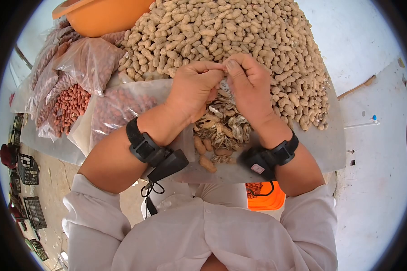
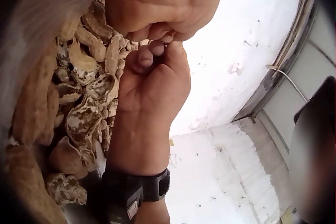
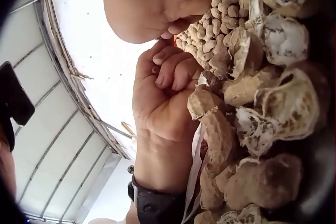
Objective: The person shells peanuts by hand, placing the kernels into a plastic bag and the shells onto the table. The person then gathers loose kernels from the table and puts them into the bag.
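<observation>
My left hand [image 1: 190, 88] and right hand [image 1: 251, 88] meet fingertip to fingertip above a small pile of broken peanut shells [image 1: 233, 128]. Thumbs and forefingers pinch together at a peanut, which the fingers almost wholly hide. The remaining fingers of both hands curl toward the palms, as the left wrist view shows on the right hand and the right wrist view on the left. Just beyond the hands rises a large heap of unshelled peanuts [image 1: 212, 34]. A few whole peanuts [image 1: 206, 163] lie at the near side of the shells.
Clear plastic bags [image 1: 88, 61] of red peanut kernels [image 1: 71, 106] stand at the left, beside an orange basin [image 1: 106, 18]. An orange container [image 1: 269, 198] with kernels sits low under the table's edge. Black crates [image 1: 28, 169] stand on the floor at far left.
</observation>
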The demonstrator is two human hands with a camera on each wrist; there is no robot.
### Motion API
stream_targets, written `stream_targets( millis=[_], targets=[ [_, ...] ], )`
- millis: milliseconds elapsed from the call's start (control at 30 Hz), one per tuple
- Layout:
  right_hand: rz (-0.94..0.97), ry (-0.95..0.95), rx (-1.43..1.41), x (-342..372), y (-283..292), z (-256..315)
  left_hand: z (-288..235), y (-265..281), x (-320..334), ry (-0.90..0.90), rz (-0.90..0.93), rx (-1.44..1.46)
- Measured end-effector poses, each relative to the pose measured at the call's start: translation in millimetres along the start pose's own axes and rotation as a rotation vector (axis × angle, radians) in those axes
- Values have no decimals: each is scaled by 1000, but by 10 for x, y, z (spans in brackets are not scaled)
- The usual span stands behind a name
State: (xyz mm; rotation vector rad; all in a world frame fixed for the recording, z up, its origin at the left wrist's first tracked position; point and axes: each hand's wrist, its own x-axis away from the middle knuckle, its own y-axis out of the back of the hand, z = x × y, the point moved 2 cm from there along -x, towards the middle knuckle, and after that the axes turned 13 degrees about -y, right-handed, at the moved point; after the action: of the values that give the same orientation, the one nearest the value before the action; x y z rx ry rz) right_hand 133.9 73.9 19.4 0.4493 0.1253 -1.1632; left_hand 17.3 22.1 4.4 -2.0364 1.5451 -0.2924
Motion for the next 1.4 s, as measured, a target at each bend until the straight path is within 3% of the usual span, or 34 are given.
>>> stream_targets(
  millis=[267,467,667,867,1167,1267,1400],
  targets=[
    [58,-98,-278,-17,14,-6,32,33,-12,-4,21,108],
    [-4,74,-59,9,89,101,20,49,-37,175,62,253],
    [26,260,74,-8,125,135,29,82,-60,233,105,374],
    [55,315,203,-35,165,158,31,112,-89,228,124,353],
    [42,135,222,-1,192,188,19,107,-76,206,183,385],
    [18,366,302,-32,194,176,5,121,-79,229,180,390],
    [37,382,317,-40,208,217,-23,81,-59,230,138,348]
  ],
)
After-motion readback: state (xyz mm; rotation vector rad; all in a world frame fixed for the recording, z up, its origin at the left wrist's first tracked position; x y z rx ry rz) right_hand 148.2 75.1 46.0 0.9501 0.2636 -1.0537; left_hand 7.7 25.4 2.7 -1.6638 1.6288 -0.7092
